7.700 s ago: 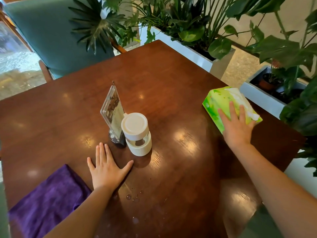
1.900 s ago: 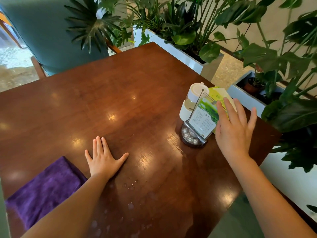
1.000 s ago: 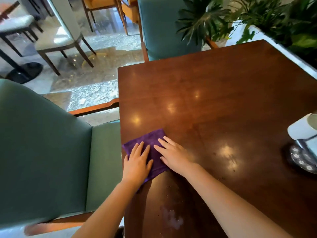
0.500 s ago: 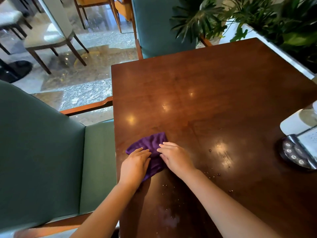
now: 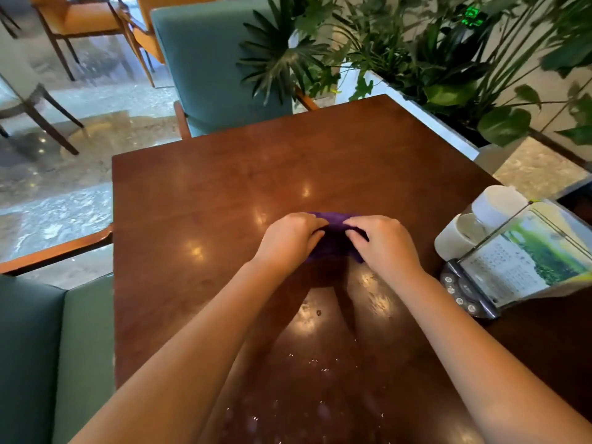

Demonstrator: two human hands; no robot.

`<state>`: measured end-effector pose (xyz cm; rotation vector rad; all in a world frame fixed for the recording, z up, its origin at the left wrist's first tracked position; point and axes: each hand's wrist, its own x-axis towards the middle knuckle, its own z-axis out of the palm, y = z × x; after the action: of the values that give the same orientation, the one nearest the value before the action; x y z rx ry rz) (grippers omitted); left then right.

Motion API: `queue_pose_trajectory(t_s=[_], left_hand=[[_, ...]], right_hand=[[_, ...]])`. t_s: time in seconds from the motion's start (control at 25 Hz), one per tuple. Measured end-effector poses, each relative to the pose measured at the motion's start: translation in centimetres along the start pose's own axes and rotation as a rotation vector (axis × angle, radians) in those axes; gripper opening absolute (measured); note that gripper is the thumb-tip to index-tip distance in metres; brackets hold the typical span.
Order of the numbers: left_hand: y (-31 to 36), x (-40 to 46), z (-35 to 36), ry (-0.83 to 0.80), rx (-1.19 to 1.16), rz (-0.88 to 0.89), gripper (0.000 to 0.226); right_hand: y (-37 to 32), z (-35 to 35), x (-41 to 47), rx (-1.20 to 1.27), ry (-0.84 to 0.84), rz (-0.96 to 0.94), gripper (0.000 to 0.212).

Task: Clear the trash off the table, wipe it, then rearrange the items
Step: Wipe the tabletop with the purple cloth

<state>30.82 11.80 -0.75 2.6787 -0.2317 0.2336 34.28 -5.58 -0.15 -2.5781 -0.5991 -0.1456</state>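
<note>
With the left hand (image 5: 290, 240) and right hand (image 5: 382, 245) pinching the purple cloth (image 5: 333, 240), fold it flat before wiping the worktop's (image 5: 208, 203) droplets (image 5: 320, 363).

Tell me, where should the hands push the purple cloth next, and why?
Probably pull it back toward the near edge. Both hands, left and right, press the cloth in mid-table, and water drops glisten on the table nearer the person, between the arms. The far part looks dry already.
</note>
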Motion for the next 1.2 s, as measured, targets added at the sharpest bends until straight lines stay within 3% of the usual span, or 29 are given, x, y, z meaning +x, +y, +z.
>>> queue_pose_trajectory(t_s=[0.12, 0.24, 0.32, 0.4, 0.64, 1.04, 1.12, 1.2], left_hand=[[-0.7, 1.1, 4.1, -0.276, 0.197, -0.036, 0.038], [-2.4, -0.4, 7.5, -0.465, 0.281, -0.127, 0.052], [-3.2, -1.2, 8.7, -0.459, 0.303, -0.139, 0.058], [-3.3, -1.5, 9.3, -0.420, 0.281, -0.147, 0.061], [-2.3, -4.2, 8.9, -0.445, 0.248, -0.148, 0.064], [4.0, -15.4, 7.9, -0.516, 0.214, -0.033, 0.068], [4.6, -16.9, 7.0, -0.557, 0.131, -0.001, 0.071], [2.9, -16.4, 5.1, -0.472, -0.030, -0.010, 0.069]], right_hand=[[3.2, 2.2, -0.1, -0.213, -0.184, 0.066, 0.031], [5.2, 5.2, -0.2, -0.324, -0.179, -0.203, 0.046], [6.0, 7.2, -0.1, -0.337, -0.290, -0.274, 0.050], [6.6, 9.0, -0.7, -0.295, -0.358, -0.230, 0.051], [6.8, 9.6, -3.8, -0.306, -0.306, -0.238, 0.051], [4.0, 5.7, -16.4, -0.332, -0.403, -0.246, 0.056], [3.3, 4.9, -18.2, -0.372, -0.373, -0.229, 0.057], [2.7, 4.5, -17.1, -0.346, -0.344, -0.280, 0.058]])
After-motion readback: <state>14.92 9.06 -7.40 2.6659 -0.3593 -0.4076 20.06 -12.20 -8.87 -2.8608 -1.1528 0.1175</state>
